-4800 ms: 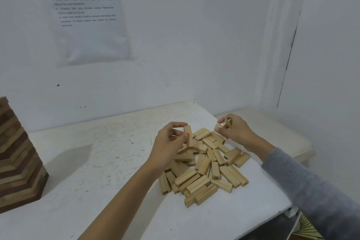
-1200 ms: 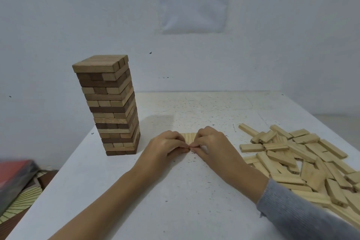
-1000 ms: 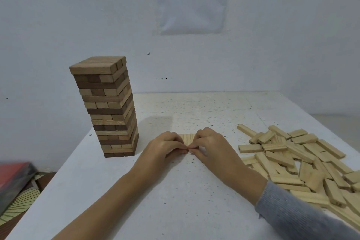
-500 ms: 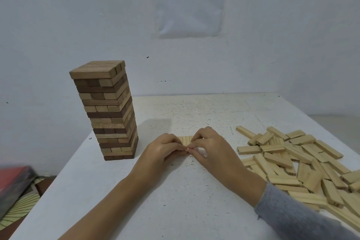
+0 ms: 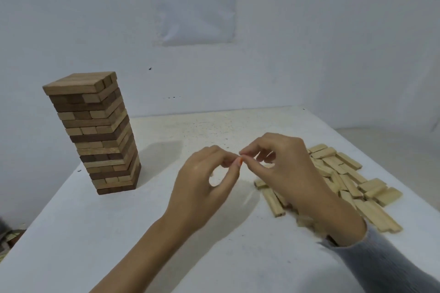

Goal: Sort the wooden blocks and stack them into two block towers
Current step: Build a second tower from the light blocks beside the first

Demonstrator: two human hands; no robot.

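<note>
So both hands are hovering over the middle of the surface [image 5: 114, 233], left hand [image 5: 202, 188] and right hand [image 5: 290, 173] curling their fingers [image 5: 215, 153] with the tips meeting; can't tell if they're pinching anything. Loose pale blocks [image 5: 352, 181] are lying in a heap right of the fingers and partly behind the right hand, and the brown tower [image 5: 100, 131] is standing off to the far left.

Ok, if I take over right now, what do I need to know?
Left hand: above the table, fingers curled, no block seen in it.
Right hand: the same, its fingertips meeting the left's.
Brown tower: stands at the table's left, built.
Pale blocks: lying loose on the right, partly behind the right hand.
To do: stack the pale blocks into the second tower; any start of it is hidden behind the hands.
</note>
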